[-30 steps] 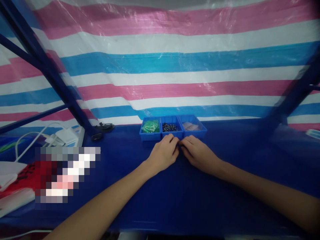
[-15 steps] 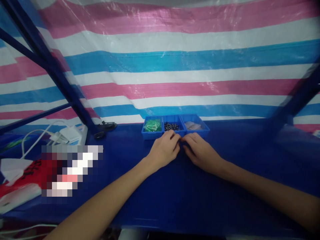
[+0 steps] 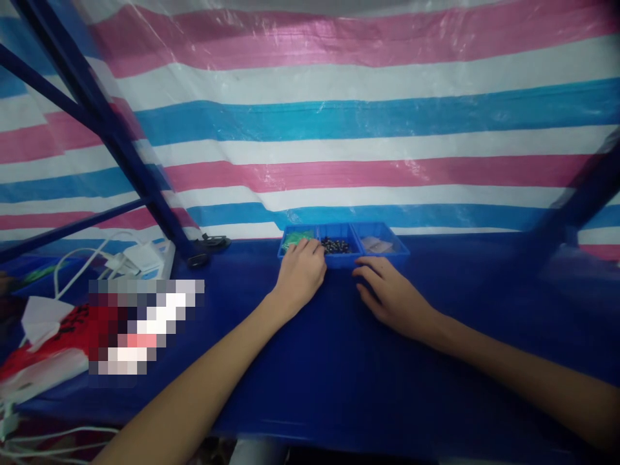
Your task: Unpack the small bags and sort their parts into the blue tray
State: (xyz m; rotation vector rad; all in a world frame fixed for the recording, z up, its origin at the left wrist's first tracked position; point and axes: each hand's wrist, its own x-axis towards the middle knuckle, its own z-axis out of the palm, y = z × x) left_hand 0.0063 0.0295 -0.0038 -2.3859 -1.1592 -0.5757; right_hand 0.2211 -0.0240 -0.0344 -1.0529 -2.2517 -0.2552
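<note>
Three joined blue compartments form a small parts tray (image 3: 334,261) at the back of the blue table. Green packets (image 3: 299,237) lie in the left compartment, small black-and-silver pieces (image 3: 335,245) in the middle one, and pale flat clear-looking pieces (image 3: 376,245) in the right one. My left hand (image 3: 301,274) reaches over the front of the left compartment, its fingers bent down at the green packets and the tips hidden. In front of the right compartment, my right hand (image 3: 387,290) rests low over the table, fingers loosely curved and apart, with nothing visible between them.
On the left are a white power strip with cables (image 3: 145,258), a red item with black lettering (image 3: 72,329) and a blurred-out patch. A black object (image 3: 208,245) lies by the blue frame post (image 3: 130,171). Striped plastic sheeting (image 3: 339,123) hangs behind the table (image 3: 349,381).
My left hand has moved left and forward, away from my right hand, to the left compartment. My right hand has stayed nearly in place. The view has shifted slightly.
</note>
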